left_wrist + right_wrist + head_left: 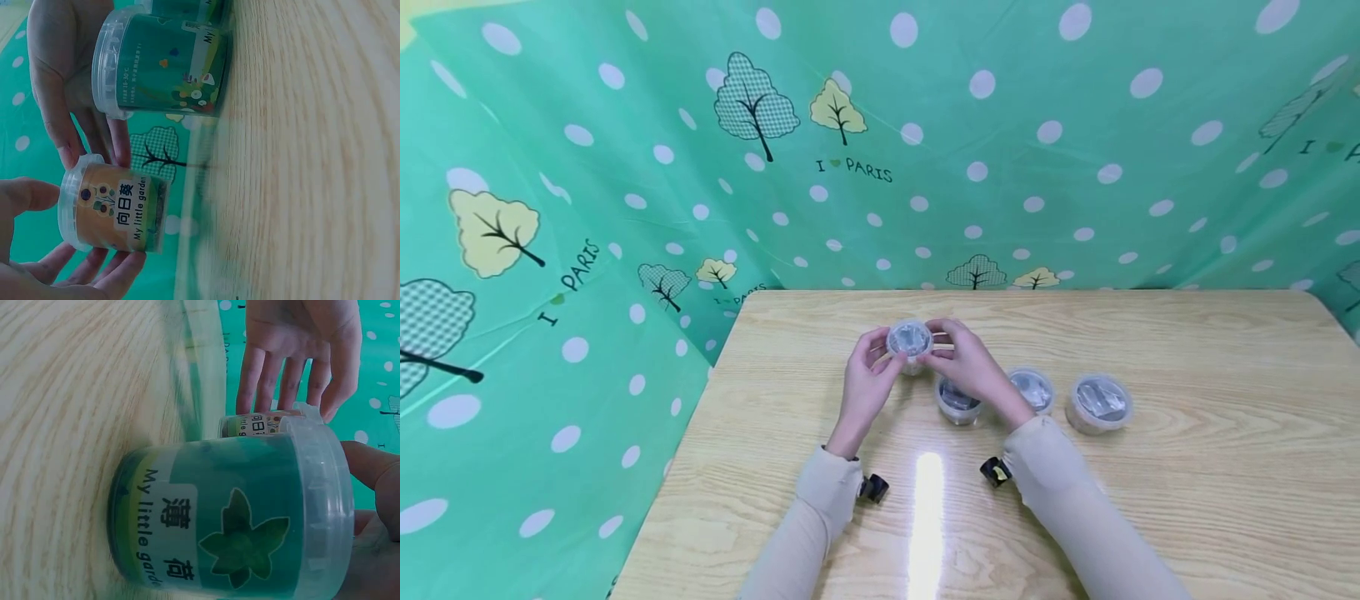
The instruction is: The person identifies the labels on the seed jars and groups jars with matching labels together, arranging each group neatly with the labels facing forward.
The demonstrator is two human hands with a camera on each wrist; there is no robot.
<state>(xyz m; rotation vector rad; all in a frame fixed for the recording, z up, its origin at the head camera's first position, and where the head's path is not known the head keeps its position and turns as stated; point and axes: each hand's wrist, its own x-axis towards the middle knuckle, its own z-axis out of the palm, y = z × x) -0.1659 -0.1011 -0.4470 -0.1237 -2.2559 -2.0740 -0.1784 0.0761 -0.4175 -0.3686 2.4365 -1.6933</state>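
Note:
Both hands hold a small lidded plastic cup near the back of the table. Its orange label with sunflowers and "My little garden" shows on the lidded cup in the left wrist view. My left hand grips its left side, thumb at the lid and fingers round the wall. From the right, my right hand holds it by the lid's rim. Below the right hand stands another lidded cup. Close up in the right wrist view is a green-labelled cup with a leaf picture.
Under the right forearm, partly hidden, stands a lidded cup; another cup is farther right. All stand on the wooden table. A green dotted cloth hangs behind the table and along its left side.

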